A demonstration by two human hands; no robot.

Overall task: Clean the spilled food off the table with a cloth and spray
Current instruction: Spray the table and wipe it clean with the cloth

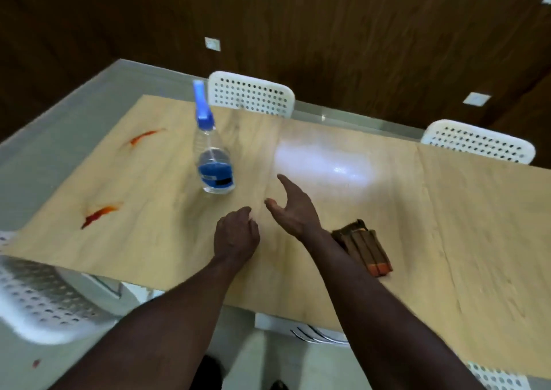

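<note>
**Two smears [103, 214] of spilled food on the table [447, 211]**

Head view: the left hand [235, 234] hovers over the pale wood, fingers curled under and gripping nothing. Just beside it, the right hand [290, 208] is spread wide with its thumb out. The spray bottle [213, 157] stands upright just beyond them (blue trigger, blue label). The folded brown cloth [362, 246] lies by the right forearm, partly hidden. Both red-orange smears sit on the table's left part, well apart from the hands.

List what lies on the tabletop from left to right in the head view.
nearer red stain → farther red stain → spray bottle → folded cloth
</note>
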